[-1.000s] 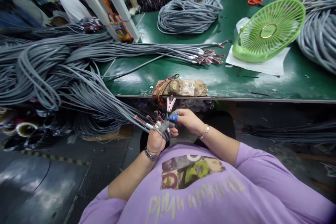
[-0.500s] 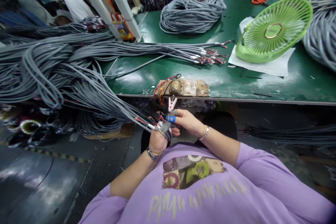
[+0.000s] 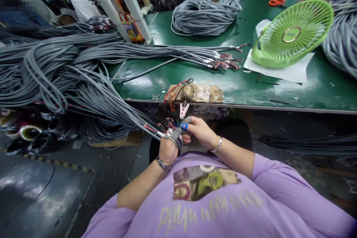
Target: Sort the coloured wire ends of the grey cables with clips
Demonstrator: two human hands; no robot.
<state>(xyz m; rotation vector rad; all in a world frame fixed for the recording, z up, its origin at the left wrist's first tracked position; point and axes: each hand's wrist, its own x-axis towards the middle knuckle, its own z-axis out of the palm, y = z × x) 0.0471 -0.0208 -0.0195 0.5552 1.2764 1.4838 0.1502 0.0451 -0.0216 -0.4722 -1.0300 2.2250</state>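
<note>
Obstacle beyond hands (image 3: 203,133): pink clip (image 3: 183,111)

One pink clip (image 3: 183,112) and one green fan (image 3: 291,34) show

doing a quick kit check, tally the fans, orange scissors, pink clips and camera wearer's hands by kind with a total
Green fan: 1
Orange scissors: 1
Pink clip: 1
Wearer's left hand and right hand: 2
Total: 5

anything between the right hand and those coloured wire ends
Nothing visible: the right hand is beside the coloured wire ends, by the left hand gripping the grey cables. The pink clip is just beyond, toward the green bench.
</note>
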